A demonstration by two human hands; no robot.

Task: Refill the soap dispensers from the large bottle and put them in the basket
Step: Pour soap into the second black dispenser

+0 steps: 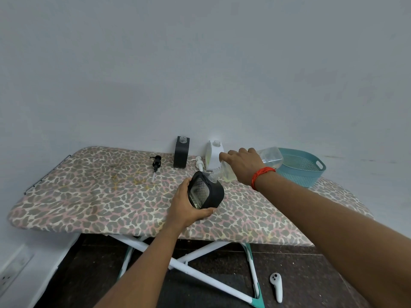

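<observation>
My left hand [186,207] grips a black soap dispenser [205,192] with a clear ribbed front, tilted above the board with its open neck up and to the right. My right hand [243,166] holds the large clear bottle [270,157] tipped down to the left, its mouth at the dispenser's neck; pale yellow liquid sits in its lower end. A second black dispenser [181,155] and a white dispenser [214,155] stand uncapped at the back. A black pump [156,164] and a white pump [199,163] lie beside them. The teal basket [307,172] rests at the right.
Everything rests on a leopard-print ironing board [100,196] against a grey wall. Its white crossed legs [200,267] stand on a dark floor. A white handheld controller [276,286] lies on the floor at lower right, and a wall socket [9,278] is at lower left.
</observation>
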